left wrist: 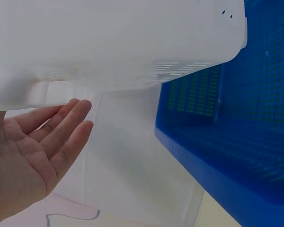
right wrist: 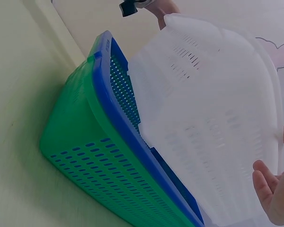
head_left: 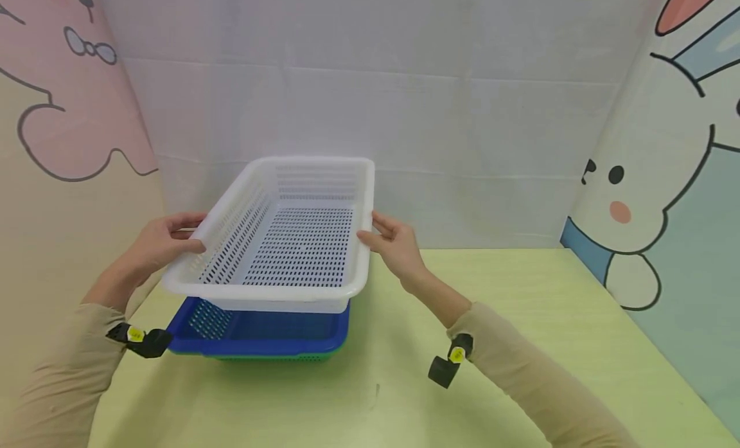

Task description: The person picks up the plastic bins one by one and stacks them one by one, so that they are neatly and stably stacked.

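A white perforated plastic basket (head_left: 303, 245) is held up tilted over a blue basket (head_left: 277, 332). My left hand (head_left: 164, 242) grips its left rim, thumb on top and fingers underneath. On the opposite side, my right hand (head_left: 397, 245) pinches the right rim between thumb and fingers. From the right wrist view, the blue basket (right wrist: 104, 66) sits nested in a green basket (right wrist: 71, 118) on the table, and the white basket's lower part overlaps its opening. The left wrist view shows the left fingers (left wrist: 61, 127) extended below the white rim.
The pale green table (head_left: 520, 319) extends to the right of the baskets. Behind it hangs a white cloth backdrop (head_left: 370, 114), with cartoon-printed panels (head_left: 694, 178) at both sides. A black strap camera is worn on each wrist.
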### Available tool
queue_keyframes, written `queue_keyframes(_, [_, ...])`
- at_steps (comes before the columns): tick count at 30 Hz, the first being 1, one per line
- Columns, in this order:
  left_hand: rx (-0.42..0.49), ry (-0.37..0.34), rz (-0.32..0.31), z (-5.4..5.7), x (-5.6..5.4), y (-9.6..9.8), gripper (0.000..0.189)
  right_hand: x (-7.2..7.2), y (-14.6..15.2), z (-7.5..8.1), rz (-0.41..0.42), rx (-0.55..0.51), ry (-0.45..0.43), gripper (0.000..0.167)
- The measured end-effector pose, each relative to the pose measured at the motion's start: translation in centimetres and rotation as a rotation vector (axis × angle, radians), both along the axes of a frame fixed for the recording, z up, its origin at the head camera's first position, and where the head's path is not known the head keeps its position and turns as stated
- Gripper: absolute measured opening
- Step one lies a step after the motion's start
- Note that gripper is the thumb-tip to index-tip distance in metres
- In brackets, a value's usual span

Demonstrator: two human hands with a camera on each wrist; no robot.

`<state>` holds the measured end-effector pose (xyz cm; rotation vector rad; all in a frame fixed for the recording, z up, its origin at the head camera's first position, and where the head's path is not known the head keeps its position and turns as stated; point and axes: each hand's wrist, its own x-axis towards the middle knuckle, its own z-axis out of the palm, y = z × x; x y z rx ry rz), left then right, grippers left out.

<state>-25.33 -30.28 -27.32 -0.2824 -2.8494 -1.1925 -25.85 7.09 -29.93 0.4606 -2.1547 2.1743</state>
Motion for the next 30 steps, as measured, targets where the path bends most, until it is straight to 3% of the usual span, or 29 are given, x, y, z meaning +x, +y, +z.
queue_keyframes(10, [0.001, -0.036, 0.006, -0.7, 0.5, -1.3, 0.061, 0.6, -1.6, -1.1, 0.003, 0.051, 0.003, 0.057])
queue_keyframes(24, [-0.001, -0.068, -0.007, -3.3, 0.8, -2.0, 0.061, 0.2, -2.2, -4.4, -0.016, 0.142, 0.023, 0.054])
queue_keyframes(30, [0.0, -0.085, -0.009, -4.3, 1.1, -2.0, 0.06, 0.2, -2.4, -5.6, 0.003, 0.12, 0.003, 0.055])
